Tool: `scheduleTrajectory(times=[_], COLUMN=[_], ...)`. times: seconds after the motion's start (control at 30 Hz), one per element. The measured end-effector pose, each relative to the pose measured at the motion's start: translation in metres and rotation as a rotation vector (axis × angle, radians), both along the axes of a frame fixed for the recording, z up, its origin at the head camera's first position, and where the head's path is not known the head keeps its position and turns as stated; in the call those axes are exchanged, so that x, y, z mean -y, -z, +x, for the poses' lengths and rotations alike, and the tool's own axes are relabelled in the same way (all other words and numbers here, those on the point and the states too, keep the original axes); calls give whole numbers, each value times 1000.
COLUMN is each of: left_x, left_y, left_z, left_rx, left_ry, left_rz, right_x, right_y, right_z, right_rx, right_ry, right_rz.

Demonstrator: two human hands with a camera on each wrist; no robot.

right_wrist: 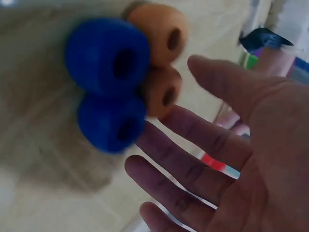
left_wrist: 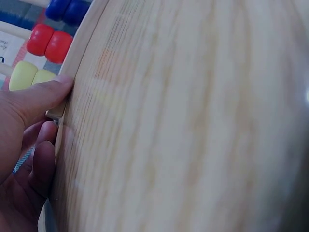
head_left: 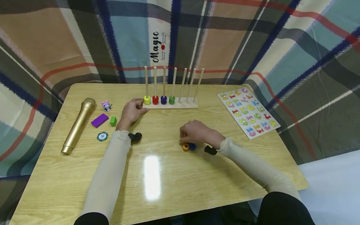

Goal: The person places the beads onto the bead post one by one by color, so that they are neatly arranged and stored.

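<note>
A wooden peg stand (head_left: 184,105) stands at the back of the table, with yellow (head_left: 147,100), red (head_left: 155,100), blue (head_left: 163,100) and green beads (head_left: 172,100) on its left pegs. My left hand (head_left: 132,112) grips the left end of its base, the thumb on the front edge. In the left wrist view the beads sit in stacked pairs. Loose orange beads (right_wrist: 159,34) and blue beads (right_wrist: 107,57) lie together on the table. Around them my right hand (right_wrist: 227,140) has its fingers loosely spread, the index fingertip close to the lower orange bead. Contact is unclear.
To the left lie a gold microphone (head_left: 78,126), a small figurine (head_left: 106,106), a purple block (head_left: 99,120), a green cube (head_left: 113,121) and a round chip (head_left: 102,136). A sticker sheet (head_left: 248,112) lies at the right. A plaid cloth (head_left: 225,40) hangs behind the table.
</note>
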State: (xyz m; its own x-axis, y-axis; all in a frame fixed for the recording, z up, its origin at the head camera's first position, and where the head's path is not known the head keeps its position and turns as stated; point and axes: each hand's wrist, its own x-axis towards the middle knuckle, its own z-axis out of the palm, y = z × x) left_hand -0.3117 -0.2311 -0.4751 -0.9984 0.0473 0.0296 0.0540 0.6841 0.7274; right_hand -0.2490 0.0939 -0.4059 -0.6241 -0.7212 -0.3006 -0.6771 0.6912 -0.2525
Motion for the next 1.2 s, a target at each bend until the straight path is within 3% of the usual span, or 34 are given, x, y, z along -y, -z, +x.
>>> scheduleTrajectory(times=[0.2,0.33,0.5,0.63,0.73,0.87,1.03,1.2], left_x=[-2,-4,-3,-3,-2,-2,-1,-1], left_y=[-2,-1,1,1,3,3,1,-1], left_z=[0,0,0,1,3,4,3,3], left_rx=[-14,3,17,19,30,35,21,23], left_ry=[-1,7,-8,-16,-7,0,8,8], left_rz=[-1,-7,-1,-4,-5,-5,-9,-16], right_x=[2,0,-1,-1,2,8,18,20], right_y=[7,-4,-51,-93,-114,-126,-128,-122], right_z=[2,-4,-39,-76,-97,-113,-119,-115], right_rx=[-2,-73,-196,-298,-341,-345,-335,-368], right_ry=[-12,36,223,347,380,357,320,296], right_rz=[-31,-188,-490,-612,-619,-543,-441,-426])
